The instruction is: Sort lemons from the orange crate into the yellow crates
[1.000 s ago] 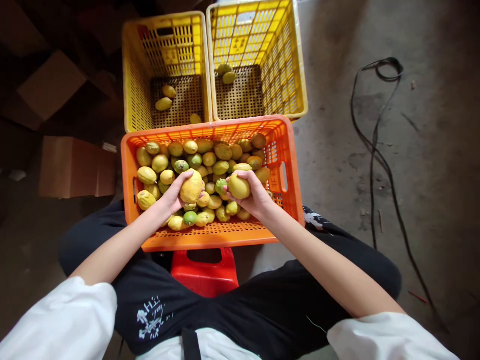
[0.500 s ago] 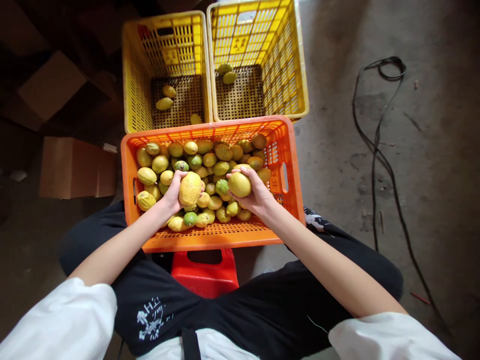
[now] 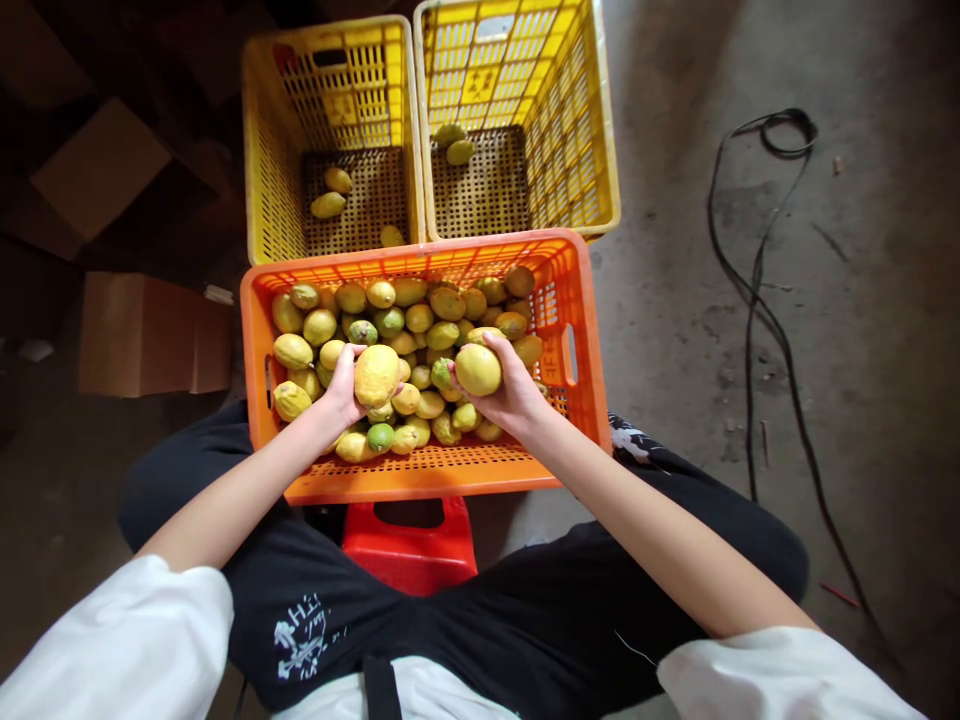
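Note:
My left hand [image 3: 345, 388] is wrapped round a bumpy yellow lemon [image 3: 376, 376], held up over the orange crate [image 3: 420, 487]. To its right, my right hand [image 3: 516, 392] grips a smoother, yellow-green lemon [image 3: 478, 370]. Both fruits are raised above a layer of loose lemons [image 3: 430, 404] that covers the crate's bottom. Most of these are yellow; a few are green, such as the small green lemon [image 3: 380, 437] near the front. Some fingertips are hidden behind the held fruits.
Behind the orange crate stand a left yellow crate [image 3: 256, 150] with a few lemons and a right yellow crate [image 3: 609, 150] with two greenish ones. A red stool [image 3: 409, 565] is between my legs. Cardboard boxes [image 3: 135, 335] sit left; a black cable [image 3: 776, 335] lies on the floor right.
Both hands keep hold of their lemons. The left hand and its lemon have shifted very slightly left; the right hand has barely moved.

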Demonstrator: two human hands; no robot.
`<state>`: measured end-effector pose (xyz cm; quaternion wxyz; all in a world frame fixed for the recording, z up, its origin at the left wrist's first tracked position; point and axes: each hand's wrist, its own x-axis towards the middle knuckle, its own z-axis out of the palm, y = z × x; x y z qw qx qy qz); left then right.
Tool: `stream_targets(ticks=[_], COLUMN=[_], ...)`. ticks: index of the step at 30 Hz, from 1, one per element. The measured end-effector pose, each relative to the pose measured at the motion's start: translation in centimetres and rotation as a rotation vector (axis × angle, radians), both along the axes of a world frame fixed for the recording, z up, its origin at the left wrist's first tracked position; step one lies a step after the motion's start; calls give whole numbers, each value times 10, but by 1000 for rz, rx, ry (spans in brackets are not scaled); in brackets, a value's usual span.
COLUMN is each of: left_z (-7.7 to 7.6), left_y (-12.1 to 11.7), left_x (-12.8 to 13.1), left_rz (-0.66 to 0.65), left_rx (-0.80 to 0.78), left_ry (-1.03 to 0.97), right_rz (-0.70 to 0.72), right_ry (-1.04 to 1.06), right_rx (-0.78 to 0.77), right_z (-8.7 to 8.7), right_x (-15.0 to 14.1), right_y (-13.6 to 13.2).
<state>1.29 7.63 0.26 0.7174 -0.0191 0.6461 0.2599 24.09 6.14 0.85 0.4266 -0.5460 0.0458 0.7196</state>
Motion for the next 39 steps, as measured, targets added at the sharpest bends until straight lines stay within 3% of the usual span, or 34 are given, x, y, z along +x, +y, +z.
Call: stream_targets(ticks=[7, 17, 31, 39], left_z=[-14, 6, 3, 5], left_y=[-2, -2, -9, -5], left_x=[-3, 9, 9, 12], left_rz=[-26, -62, -135, -86], left_rx=[72, 124, 240, 169], left_ry=[-30, -80, -7, -31], right_rz=[44, 76, 76, 126], right_ry=[10, -63, 24, -31], right_rx=[-54, -92, -59, 12], right_z=[3, -4, -10, -12], right_x=[1, 5, 4, 3], right_y=[0, 0, -1, -3])
